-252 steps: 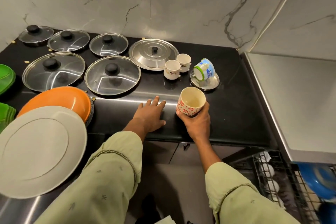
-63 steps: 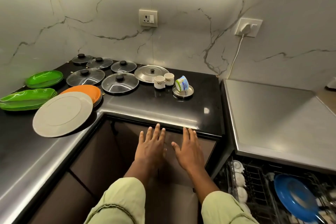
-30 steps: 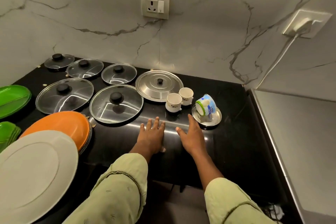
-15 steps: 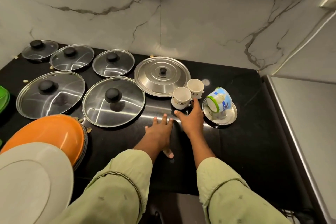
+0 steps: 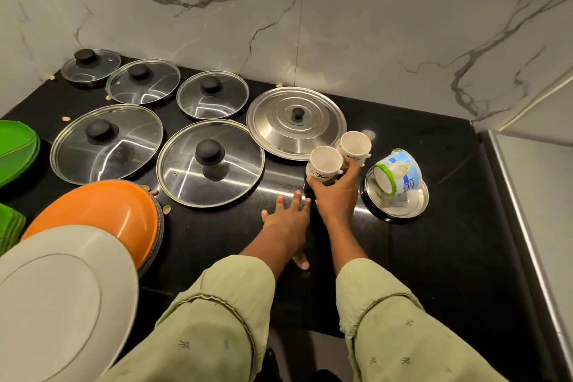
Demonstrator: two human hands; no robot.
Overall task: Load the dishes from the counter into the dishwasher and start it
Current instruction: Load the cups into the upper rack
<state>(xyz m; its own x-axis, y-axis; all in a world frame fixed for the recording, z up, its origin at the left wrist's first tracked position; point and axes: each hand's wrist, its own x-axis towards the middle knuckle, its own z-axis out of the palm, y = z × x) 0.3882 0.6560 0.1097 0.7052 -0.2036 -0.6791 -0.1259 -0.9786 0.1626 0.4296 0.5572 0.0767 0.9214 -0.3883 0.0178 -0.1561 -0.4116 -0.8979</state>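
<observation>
Just the head cam to go on, looking down at the black tabletop (image 5: 434, 257) in the corner by the marble wall (image 5: 372, 40). The right hand (image 5: 336, 195) is on the two little white cups. Its thumb sits on the left side of the front cup (image 5: 325, 160) and its fingers curl round the right side, also touching the base of the back cup (image 5: 355, 143). So I'd say it grips the front one and presses against the other. Both cups are upright and touching each other, right at the near right edge of the big steel lid (image 5: 296, 122). I honestly can't tell if they're lifted off the tabletop or not. The left hand (image 5: 286, 223) lies flat on the tabletop just beside the right wrist, fingers straight and a bit spread, holding nothing. Right of the cups a blue-and-white mug (image 5: 398, 169) is tipped on its side on a small steel plate (image 5: 414, 209), near the right hand but apart from it. Left of the steel lid I count five glass lids (image 5: 107, 153) with black knobs, two bigger ones in front and three behind. Closer in on the left is an orange plate (image 5: 96, 214), overlapped in view by a big pale grey plate (image 5: 59, 298). There are green plates (image 5: 15, 149) at the left edge. Pale green sleeves (image 5: 217, 319) fill the bottom of the shot.
</observation>
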